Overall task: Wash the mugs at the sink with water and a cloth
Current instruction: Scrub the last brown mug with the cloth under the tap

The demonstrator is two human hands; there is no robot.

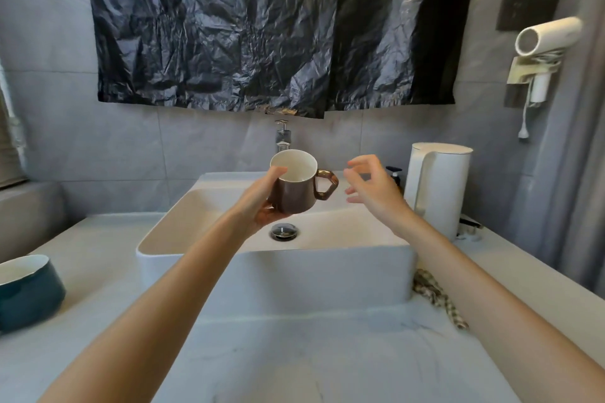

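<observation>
The head camera shows the left hand (262,203) holding a brown mug (294,186) over the sink (196,216), just below the tap (283,137). The mug's mouth tilts toward the person, probably so the inside can be checked and filled. The grip is closed round the mug's body with the thumb at the rim, which leaves the handle free on the right. The right hand (370,186) hovers near that handle, fingers loosely spread and holding nothing. No running water shows.

One checked cloth (435,298) lies on the worktop (278,353) against the sink's right side, within easy reach. There is one mug in hand. A teal vessel (26,291) at the left edge may be a second mug, but it is cut off. One kettle (438,186) stands to the right.
</observation>
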